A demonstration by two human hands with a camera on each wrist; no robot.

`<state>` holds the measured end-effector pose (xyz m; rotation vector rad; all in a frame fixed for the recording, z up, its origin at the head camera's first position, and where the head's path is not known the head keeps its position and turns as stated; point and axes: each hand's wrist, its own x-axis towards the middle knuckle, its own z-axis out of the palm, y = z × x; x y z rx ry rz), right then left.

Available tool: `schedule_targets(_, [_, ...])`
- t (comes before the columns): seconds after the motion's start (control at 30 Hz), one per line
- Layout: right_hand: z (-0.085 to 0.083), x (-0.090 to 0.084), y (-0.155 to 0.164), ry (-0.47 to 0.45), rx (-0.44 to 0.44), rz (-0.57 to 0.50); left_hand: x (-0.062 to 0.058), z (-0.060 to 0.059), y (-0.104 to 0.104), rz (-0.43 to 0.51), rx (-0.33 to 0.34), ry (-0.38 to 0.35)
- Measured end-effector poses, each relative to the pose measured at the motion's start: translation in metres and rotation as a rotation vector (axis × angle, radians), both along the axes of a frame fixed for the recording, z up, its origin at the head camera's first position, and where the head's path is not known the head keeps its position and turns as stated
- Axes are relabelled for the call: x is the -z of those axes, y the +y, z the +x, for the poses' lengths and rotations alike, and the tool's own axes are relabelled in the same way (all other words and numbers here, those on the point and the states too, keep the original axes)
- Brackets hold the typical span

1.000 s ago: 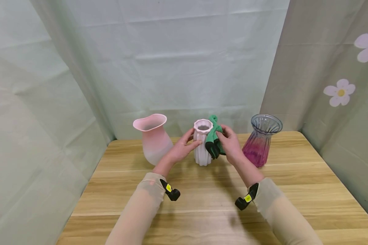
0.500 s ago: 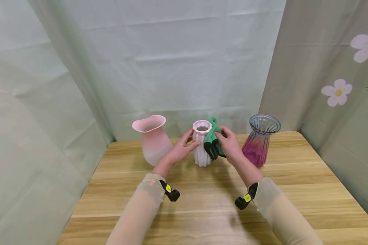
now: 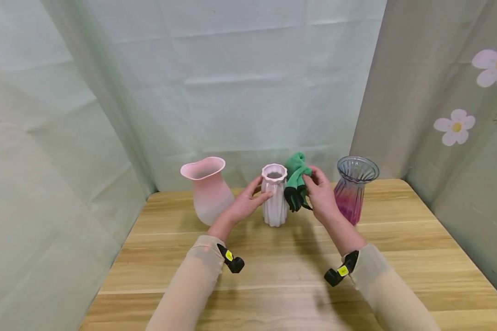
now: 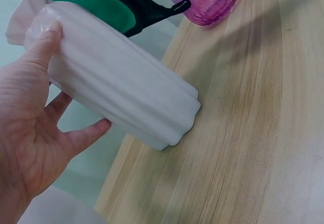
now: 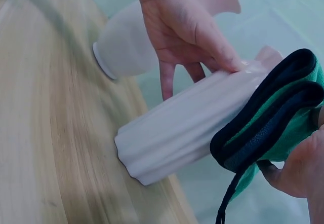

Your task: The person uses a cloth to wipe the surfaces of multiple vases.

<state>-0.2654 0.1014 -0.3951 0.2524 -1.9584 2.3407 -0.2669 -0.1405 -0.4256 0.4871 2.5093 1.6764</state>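
Note:
A white fluted vase [image 3: 275,202] with a scalloped rim stands upright on the table's far part. My left hand [image 3: 244,204] holds it from the left, thumb on the near side near the neck and fingers round the back, as the left wrist view shows of the vase [image 4: 116,77]. In my right hand [image 3: 320,195] a folded green cloth [image 3: 297,170] with black edging is pinched, just right of the vase's rim. The right wrist view shows the cloth's black edge [image 5: 268,117] in front of the vase's upper part; whether they touch I cannot tell.
A pink-and-white vase [image 3: 211,195] with a wavy mouth stands to the left, behind my left forearm. On the right is a ribbed glass vase [image 3: 356,177], blue-grey above and magenta below, partly behind my right hand. Pale curtains [image 3: 248,92] hang behind the wooden table [image 3: 273,285].
My right hand has moved a little right and up with the cloth, away from the white vase. The left hand stays on the vase, which has hardly shifted.

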Motion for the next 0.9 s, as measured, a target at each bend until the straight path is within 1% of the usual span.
schedule_targets(0.13, [0.001, -0.001, 0.004, -0.013, 0.03, 0.027, 0.001, 0.0, -0.001, 0.007, -0.005, -0.004])
schedule_targets(0.3, [0.005, -0.001, 0.007, -0.019, 0.03, 0.03, 0.002, 0.001, -0.001, 0.004, -0.005, -0.006])
schedule_targets(0.53, [0.021, 0.0, 0.014, -0.038, 0.019, -0.001, 0.002, 0.002, -0.001, -0.003, -0.005, -0.011])
schedule_targets(0.77, [0.034, 0.0, 0.02, -0.034, -0.003, -0.047, 0.001, 0.003, -0.001, 0.003, -0.01, -0.013])
schedule_targets(0.9, [0.044, -0.001, 0.024, -0.055, -0.008, -0.039, 0.001, 0.002, -0.001, -0.002, -0.006, -0.014])
